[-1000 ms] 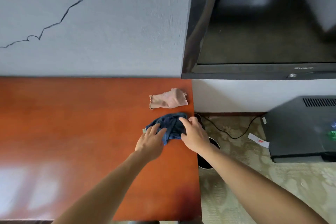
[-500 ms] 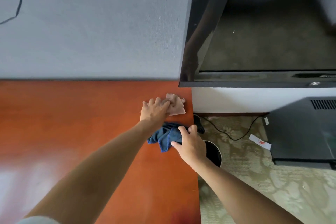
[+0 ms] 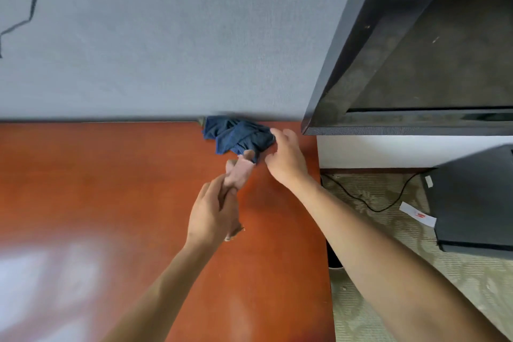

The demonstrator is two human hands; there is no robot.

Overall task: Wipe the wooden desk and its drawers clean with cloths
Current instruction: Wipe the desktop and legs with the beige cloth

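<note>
Gripping a pink cloth [image 3: 239, 172] in curled fingers, the left hand [image 3: 213, 214] lifts it just above the wooden desk [image 3: 111, 189]. The right hand [image 3: 286, 157], fingers relaxed and spread, touches a bunched blue cloth [image 3: 236, 134] lying at the desk's back edge against the grey wall [image 3: 166, 36].

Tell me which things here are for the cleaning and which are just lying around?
For the cleaning: wooden desk, blue cloth, pink cloth held in the left hand.
Just lying around: television, black box, cable, paper tag.
</note>
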